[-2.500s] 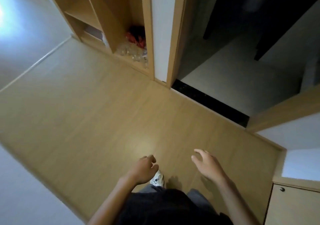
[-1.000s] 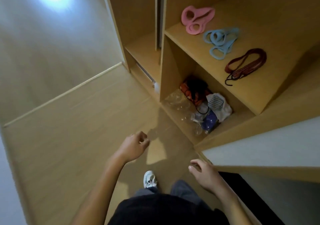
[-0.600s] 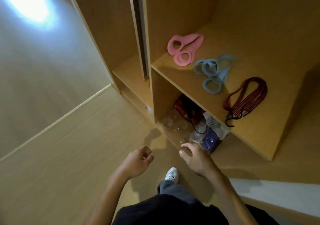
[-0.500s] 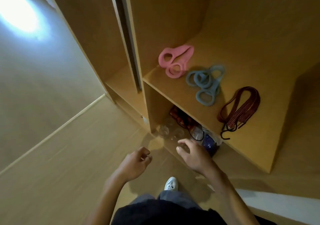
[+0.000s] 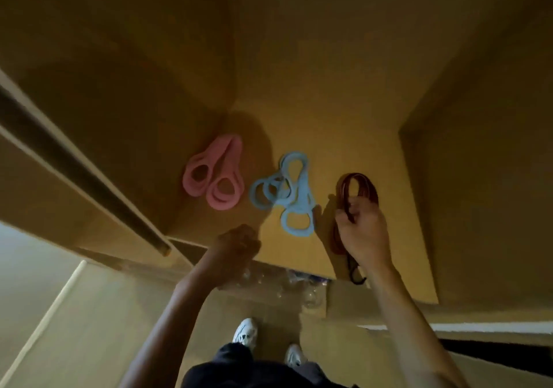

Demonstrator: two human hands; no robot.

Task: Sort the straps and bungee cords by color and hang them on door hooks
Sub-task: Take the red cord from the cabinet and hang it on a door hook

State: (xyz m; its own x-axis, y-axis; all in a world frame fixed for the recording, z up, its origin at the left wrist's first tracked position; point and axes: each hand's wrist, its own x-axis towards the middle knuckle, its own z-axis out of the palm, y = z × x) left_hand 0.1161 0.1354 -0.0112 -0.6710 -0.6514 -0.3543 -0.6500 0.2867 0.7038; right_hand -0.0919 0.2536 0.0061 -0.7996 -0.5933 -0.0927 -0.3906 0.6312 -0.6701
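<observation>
- So far, nothing has been hung; no door hooks are seen.
- Dark red bungee cord (image 5: 357, 187) on the shelf (image 5: 344, 136) is pinched by right hand (image 5: 363, 232) fingers.
- Left hand (image 5: 236, 245) is loosely curled, empty.
- Pink straps (image 5: 214, 175) and blue straps (image 5: 287, 193) are left lying on the shelf.

Your right hand (image 5: 362, 232) reaches forward on a bare, extended forearm, back of the hand up, fingers (image 5: 348, 211) curled and pinched closed around what it grips. Your left hand (image 5: 236, 245) is raised beside it and slightly lower, fingers loosely curled into a half-fist holding nothing, forearm angled up from lower left.
</observation>
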